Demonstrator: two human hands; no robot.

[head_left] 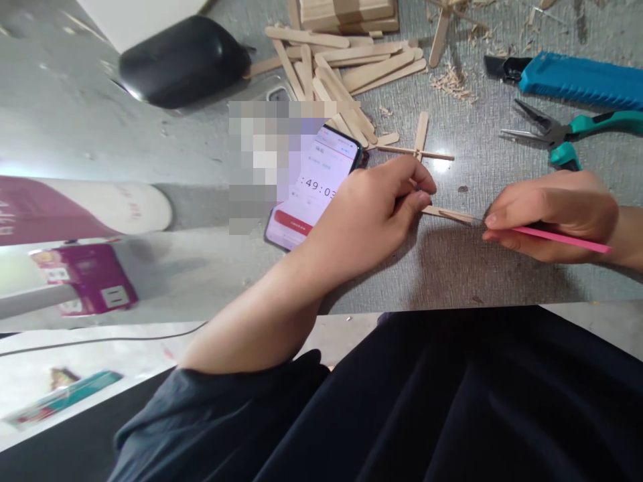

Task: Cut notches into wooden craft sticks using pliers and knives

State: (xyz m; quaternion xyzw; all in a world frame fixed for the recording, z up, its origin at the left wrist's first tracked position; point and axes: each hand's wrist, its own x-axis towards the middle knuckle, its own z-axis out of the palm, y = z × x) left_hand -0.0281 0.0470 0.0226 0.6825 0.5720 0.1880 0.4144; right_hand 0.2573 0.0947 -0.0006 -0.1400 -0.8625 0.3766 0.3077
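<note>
My left hand (372, 207) pinches a short wooden craft stick (447, 213) between thumb and fingertips, low over the table. My right hand (550, 214) is closed round a slim tool with a pink handle (567, 237). The tool's narrow metal tip reaches left to the end of the stick; its exact kind is not clear. Just beyond my left fingertips lie crossed craft sticks (420, 134). A phone (321, 161) showing a timer lies beside my left wrist, partly covered by a blurred patch.
Loose craft sticks (346, 73) are heaped at the back, with a stacked bundle (346, 13) behind. Teal-handled pliers (557, 134) and a blue utility knife (577, 77) lie at the right. Wood shavings (455, 84), a black case (183, 63) and a purple box (90, 278) are also on the table.
</note>
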